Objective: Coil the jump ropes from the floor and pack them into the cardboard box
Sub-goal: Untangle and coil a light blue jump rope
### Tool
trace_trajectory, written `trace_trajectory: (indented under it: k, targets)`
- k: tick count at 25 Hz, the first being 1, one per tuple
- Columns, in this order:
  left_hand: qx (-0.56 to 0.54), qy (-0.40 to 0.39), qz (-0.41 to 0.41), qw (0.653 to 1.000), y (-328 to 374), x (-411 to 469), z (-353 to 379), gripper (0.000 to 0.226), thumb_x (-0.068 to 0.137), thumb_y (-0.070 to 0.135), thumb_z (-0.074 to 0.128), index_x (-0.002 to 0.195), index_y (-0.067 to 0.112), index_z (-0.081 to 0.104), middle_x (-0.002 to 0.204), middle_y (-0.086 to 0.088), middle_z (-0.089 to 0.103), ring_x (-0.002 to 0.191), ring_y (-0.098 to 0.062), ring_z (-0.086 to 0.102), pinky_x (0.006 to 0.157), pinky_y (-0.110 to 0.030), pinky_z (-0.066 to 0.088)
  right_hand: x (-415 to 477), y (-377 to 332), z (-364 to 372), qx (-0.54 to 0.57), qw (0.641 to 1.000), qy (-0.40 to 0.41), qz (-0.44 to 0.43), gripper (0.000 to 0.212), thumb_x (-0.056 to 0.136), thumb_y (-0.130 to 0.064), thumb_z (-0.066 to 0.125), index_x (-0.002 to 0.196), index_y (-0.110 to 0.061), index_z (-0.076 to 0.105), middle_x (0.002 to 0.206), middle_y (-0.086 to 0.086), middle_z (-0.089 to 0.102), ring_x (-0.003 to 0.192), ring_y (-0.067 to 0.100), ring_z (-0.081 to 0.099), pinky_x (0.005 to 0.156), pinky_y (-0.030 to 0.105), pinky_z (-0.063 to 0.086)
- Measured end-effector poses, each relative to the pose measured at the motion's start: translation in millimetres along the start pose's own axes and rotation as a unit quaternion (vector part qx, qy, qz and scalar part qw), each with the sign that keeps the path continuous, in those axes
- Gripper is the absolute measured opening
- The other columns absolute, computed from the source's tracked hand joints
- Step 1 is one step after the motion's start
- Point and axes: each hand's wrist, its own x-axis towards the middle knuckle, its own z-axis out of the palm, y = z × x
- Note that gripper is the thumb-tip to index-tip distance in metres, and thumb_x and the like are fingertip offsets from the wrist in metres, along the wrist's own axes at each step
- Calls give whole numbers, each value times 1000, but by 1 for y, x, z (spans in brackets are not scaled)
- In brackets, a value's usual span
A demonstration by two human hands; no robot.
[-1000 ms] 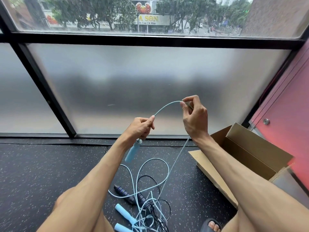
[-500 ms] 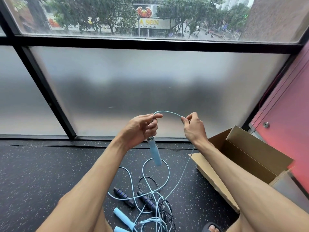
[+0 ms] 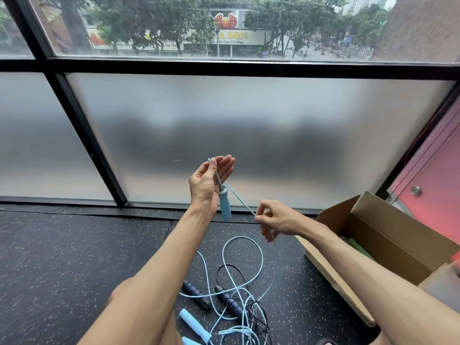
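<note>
Left hand: fingers straight, blue rope across the palm, handle hanging below.
Right hand: pinches that rope.
Cardboard box: right, open.
Other ropes: tangled on the near floor.

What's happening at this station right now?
A person is coiling a light blue jump rope. The left hand is raised with straight fingers, the cord draped over it and one handle hanging beside the palm. The right hand pinches the cord lower down, to the right. The other ropes lie tangled on the floor, and the cardboard box stands open on the right, no rope visible inside.
</note>
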Motion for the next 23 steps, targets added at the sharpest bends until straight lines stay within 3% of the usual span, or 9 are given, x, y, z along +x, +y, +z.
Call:
trace_trajectory:
  k: [2, 5, 11, 15, 18, 23]
  targets:
    - [59, 39, 35, 997, -5, 5, -1, 17, 100, 9, 54, 97, -6, 63, 106, -31, 68, 99, -41, 69, 92, -47, 56, -4, -8, 3, -42, 998, 13, -47, 11, 99, -19, 55, 93, -9, 55, 67, 8, 59, 57, 18, 54, 54, 32, 51]
    - [160, 60, 74, 982, -13, 9, -4, 17, 99, 9, 56, 91, -3, 63, 98, -26, 71, 93, -36, 72, 86, -43, 59, -7, -15, 5, -96, 989, 39, -107, 14, 96, -25, 59, 88, -15, 62, 64, 4, 52, 58, 15, 42, 58, 32, 38]
    - [396, 30, 94, 913, -25, 8, -14, 25, 97, 11, 60, 81, -9, 62, 76, -17, 73, 73, -22, 75, 70, -34, 61, -15, -24, 2, -75, 979, 92, -165, 18, 99, -24, 58, 89, -14, 69, 60, -9, 52, 52, 2, 40, 54, 19, 32]
    - [469, -94, -4, 878, -30, -6, -9, 27, 98, 14, 58, 82, -7, 64, 64, -17, 70, 51, -29, 68, 50, -31, 56, -14, -25, -8, -84, 959, 170, -209, 20, 99, -20, 58, 86, -12, 71, 59, -9, 49, 52, 4, 39, 51, 17, 28]
    - [490, -187, -83, 847, -26, -11, -2, 36, 102, 26, 53, 84, -1, 71, 48, -8, 59, 36, -17, 49, 41, -23, 42, -9, -24, -16, -49, 941, 240, -234, 18, 96, -15, 61, 82, -9, 70, 56, -11, 48, 51, 6, 38, 52, 19, 29]
    - [373, -242, -187, 876, -15, -19, 6, 48, 106, 35, 40, 78, 5, 66, 48, 3, 24, 45, -11, 17, 46, -26, 16, -2, -19, -24, 35, 929, 299, -217, 15, 92, -14, 67, 79, -8, 62, 59, -9, 54, 53, 5, 44, 55, 20, 36]
